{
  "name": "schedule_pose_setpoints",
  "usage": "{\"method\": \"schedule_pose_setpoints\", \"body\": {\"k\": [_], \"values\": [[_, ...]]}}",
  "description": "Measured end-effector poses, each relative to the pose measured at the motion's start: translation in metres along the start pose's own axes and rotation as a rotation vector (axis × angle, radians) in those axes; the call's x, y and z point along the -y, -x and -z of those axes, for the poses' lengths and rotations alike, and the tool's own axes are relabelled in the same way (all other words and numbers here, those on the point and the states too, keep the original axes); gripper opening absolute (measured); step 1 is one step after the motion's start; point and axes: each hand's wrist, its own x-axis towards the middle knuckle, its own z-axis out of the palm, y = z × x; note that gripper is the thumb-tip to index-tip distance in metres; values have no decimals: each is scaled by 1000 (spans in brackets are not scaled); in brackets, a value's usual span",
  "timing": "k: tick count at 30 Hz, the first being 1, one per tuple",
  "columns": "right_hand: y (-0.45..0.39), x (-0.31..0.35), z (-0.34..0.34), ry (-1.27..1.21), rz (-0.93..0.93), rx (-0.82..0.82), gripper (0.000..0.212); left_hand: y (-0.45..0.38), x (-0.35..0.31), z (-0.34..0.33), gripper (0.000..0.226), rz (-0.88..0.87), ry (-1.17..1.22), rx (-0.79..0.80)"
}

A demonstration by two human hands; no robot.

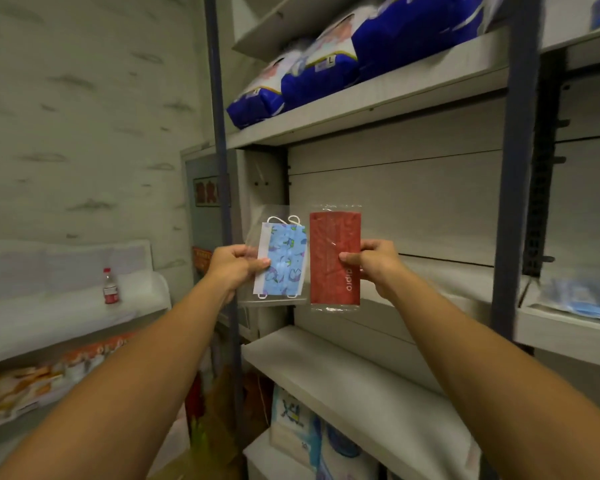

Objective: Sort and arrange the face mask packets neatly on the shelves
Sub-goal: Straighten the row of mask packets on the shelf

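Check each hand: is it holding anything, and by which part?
Left hand pinches the blue patterned mask packet at its left edge. Right hand pinches the red mask packet at its right edge, about mid-height.

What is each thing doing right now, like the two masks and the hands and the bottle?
blue patterned mask packet: sealed, held upright by its left edge.
red mask packet: sealed, held upright by its right edge.
left hand: pinches the blue packet.
right hand: pinches the red packet.
red-capped bottle: capped, standing upright.
blue bags: lying on the upper shelf.
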Motion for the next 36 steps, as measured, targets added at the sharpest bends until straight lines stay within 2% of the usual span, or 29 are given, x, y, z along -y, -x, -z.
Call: {"method": "schedule_pose_setpoints", "body": {"k": [9,17,27,36], "values": [[-54,-28,-53,47,-8,-6,13,-60,30,33,19,23,-43,-4],[-133,-36,-91,33,37,50,11,-150,59,45,21,14,-39,-28],[-262,-31,-116,-33,76,26,14,-275,59,34,19,-22,2,-75],[-335,-48,-126,-31,62,10,16,-342,86,22,18,1,-3,-73]]}}
